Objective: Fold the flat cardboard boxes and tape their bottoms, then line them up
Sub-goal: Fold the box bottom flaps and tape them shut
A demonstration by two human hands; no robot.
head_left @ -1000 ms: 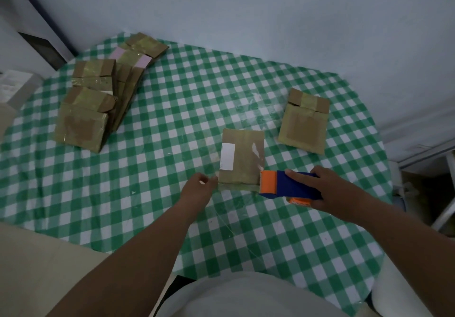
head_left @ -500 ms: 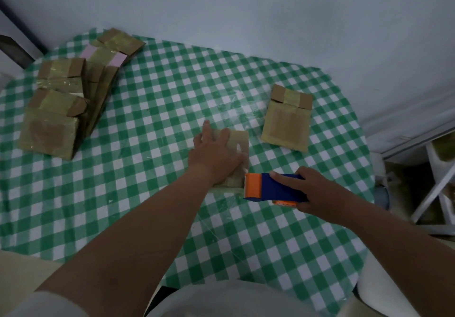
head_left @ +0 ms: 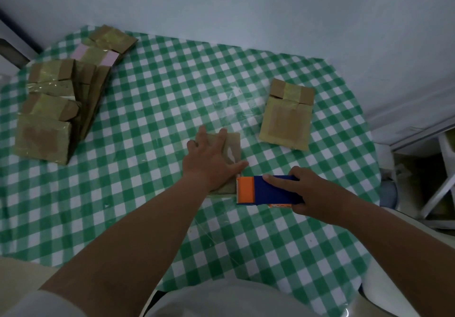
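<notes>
your left hand (head_left: 209, 159) still flat on cardboard box (head_left: 232, 144) | your right hand (head_left: 312, 193) keeps gripping tape dispenser (head_left: 267, 190), unmoved

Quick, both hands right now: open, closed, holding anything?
Left hand: open, fingers spread flat, pressing down on the cardboard box.
Right hand: closed around the tape dispenser, index finger along its top.

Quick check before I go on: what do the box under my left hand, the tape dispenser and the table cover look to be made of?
Box: brown cardboard, matt, with a glossy strip that looks like clear tape. Tape dispenser: likely hard plastic, smooth blue body and orange serrated end. Table cover: green-and-white check, probably vinyl or under clear film, judging by its glare.
</notes>
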